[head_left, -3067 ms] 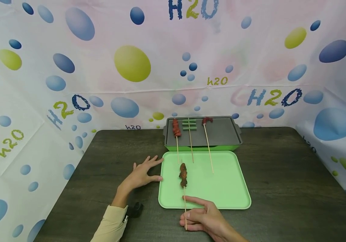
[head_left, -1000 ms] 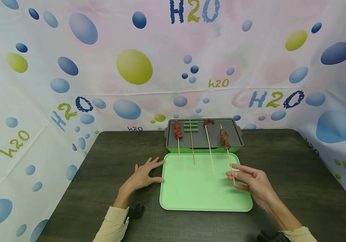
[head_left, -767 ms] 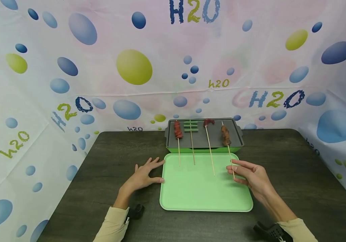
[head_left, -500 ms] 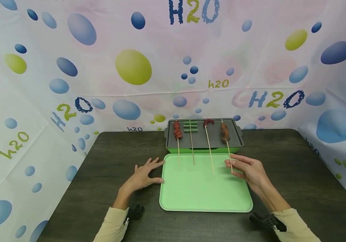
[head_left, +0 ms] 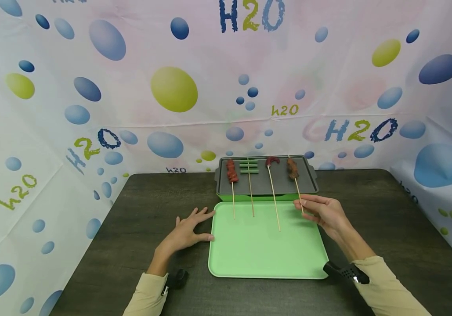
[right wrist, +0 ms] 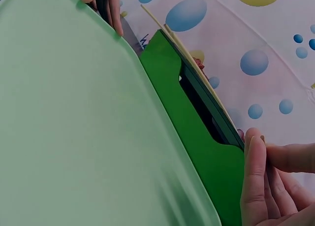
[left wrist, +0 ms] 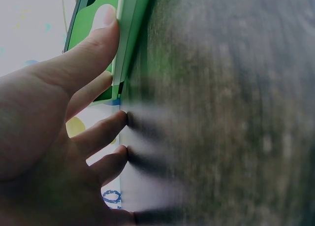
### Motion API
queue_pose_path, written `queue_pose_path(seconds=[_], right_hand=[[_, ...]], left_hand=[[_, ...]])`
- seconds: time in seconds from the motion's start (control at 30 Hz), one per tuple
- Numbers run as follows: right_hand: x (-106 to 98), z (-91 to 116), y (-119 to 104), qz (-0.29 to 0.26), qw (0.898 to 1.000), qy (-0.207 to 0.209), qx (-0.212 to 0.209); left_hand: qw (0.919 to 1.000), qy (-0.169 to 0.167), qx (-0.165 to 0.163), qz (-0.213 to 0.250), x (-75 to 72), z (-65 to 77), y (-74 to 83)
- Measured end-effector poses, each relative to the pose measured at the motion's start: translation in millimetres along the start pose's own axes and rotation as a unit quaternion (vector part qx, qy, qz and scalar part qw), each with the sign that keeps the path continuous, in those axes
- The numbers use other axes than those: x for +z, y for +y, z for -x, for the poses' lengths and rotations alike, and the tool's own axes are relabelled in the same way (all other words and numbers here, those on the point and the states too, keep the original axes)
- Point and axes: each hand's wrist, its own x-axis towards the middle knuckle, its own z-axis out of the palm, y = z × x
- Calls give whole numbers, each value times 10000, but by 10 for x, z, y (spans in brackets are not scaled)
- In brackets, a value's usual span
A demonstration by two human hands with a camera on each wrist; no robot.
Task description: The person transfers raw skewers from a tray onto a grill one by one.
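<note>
My right hand (head_left: pixel 324 213) pinches the stick of a brown meat skewer (head_left: pixel 292 168) near its lower end. The meat lies over the right part of the dark grill plate (head_left: pixel 263 188), and the stick slants toward me over the tray's back right corner. In the right wrist view, thumb and fingertips (right wrist: pixel 254 152) meet on the stick end. My left hand (head_left: pixel 186 232) is spread at the left edge of the light green tray (head_left: pixel 265 259). Its thumb rests on the tray rim while the other fingertips (left wrist: pixel 120 118) reach down to the table.
Left of the brown skewer, a red meat skewer (head_left: pixel 231 171), a green vegetable skewer (head_left: pixel 248 166) and a dark red curled skewer (head_left: pixel 272 161) lie on the grill, their sticks overhanging the tray. Dark wooden table (head_left: pixel 368 219) surrounds both. A patterned sheet (head_left: pixel 226 57) hangs behind.
My right hand has carried the brown skewer from above the tray's left side to the grill's right side, then slid slightly further back. The left hand stays at the tray edge.
</note>
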Motion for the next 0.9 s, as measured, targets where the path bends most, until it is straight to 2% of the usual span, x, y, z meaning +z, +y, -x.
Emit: queue_pose_path(seconds=[0.53, 0.77, 0.9], right_hand=[[-80, -12, 36, -106, 9997, -167, 111], [-59, -17, 98, -115, 9996, -226, 88], [-67, 26, 190, 144, 9997, -209, -40]], left_hand=[[10000, -32, -5, -10, 3, -21, -8], [9999, -36, -83, -81, -88, 53, -42], [9998, -88, -98, -129, -151, 116, -71]])
